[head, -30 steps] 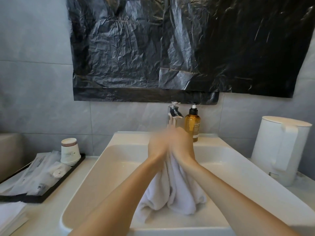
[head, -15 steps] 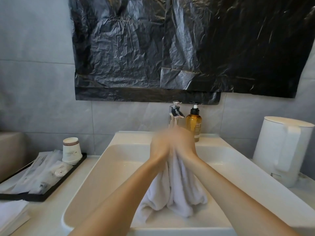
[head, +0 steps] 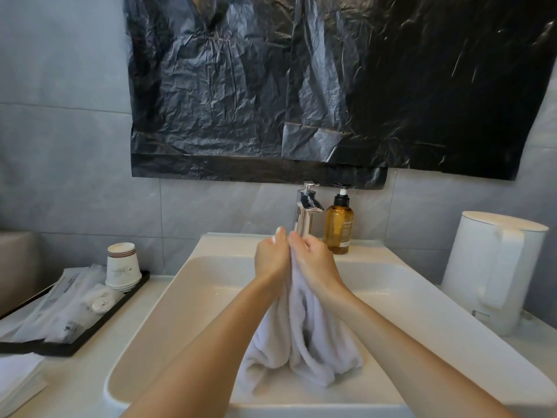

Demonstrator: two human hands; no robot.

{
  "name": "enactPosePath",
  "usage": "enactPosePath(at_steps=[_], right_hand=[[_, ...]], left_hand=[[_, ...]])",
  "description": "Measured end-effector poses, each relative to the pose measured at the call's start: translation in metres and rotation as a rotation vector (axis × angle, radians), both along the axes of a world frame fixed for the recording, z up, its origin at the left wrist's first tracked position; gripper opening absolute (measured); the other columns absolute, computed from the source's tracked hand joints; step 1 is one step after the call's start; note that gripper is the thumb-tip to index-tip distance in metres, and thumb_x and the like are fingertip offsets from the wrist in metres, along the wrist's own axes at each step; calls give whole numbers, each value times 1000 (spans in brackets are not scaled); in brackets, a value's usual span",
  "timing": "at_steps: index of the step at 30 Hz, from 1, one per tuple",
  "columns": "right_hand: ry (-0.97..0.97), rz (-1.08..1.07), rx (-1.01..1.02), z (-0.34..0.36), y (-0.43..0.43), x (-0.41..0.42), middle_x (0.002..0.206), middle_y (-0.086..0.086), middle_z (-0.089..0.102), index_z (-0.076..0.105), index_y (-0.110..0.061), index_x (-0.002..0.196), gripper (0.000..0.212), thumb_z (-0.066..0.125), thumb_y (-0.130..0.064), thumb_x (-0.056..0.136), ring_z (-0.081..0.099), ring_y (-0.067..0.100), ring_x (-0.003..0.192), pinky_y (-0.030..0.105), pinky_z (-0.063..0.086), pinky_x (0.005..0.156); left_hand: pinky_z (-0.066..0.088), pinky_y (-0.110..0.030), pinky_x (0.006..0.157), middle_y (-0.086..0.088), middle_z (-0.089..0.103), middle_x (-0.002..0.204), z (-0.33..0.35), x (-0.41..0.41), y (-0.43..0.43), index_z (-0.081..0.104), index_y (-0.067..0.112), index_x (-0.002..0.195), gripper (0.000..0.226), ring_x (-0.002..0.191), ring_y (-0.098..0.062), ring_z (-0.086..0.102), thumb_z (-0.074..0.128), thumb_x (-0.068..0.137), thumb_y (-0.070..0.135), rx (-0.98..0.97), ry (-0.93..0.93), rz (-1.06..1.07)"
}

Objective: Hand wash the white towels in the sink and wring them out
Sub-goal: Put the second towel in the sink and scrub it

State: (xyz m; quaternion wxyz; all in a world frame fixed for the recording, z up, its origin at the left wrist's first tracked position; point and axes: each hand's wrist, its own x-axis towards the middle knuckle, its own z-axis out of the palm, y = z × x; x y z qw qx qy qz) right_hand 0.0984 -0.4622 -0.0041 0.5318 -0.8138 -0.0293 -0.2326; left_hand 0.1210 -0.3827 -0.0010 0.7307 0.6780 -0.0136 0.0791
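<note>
Two hands meet above the middle of a white sink (head: 187, 297): the left hand (head: 271, 257) and right hand (head: 315, 260), knuckles touching and fingers curled tight, grip the bunched top of a white towel (head: 304, 336), whose folds hang into the basin and rest on its floor. At the basin's twelve o'clock stands a chrome faucet (head: 306, 212), with an amber pump bottle (head: 339, 227) just beside it at one o'clock. At nine o'clock, a black tray (head: 132, 289) holds stacked paper cups (head: 123, 267) and wrapped sachets (head: 60, 306). At three o'clock stands a white kettle (head: 494, 273).
</note>
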Motion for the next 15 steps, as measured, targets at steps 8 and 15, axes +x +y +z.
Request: enactPosePath(at_steps=[8,15], right_hand=[[177,-3,-78,10,-27,5,83,12,68,66,-7,85,49,55,-56,89,64,26,79,31,43,69],[53,-279,-72,21,-51,9,102,8,62,61,-11,107,27,53,-35,96,56,28,95,34,43,79]], left_hand=[[48,-23,64,0,71,79,4,-4,6,69,15,87,27,78,-13,66,55,97,37,-59,47,-271],[42,-21,63,-1,62,90,-6,1,14,59,18,96,23,79,-13,58,67,89,38,332,-153,-236]])
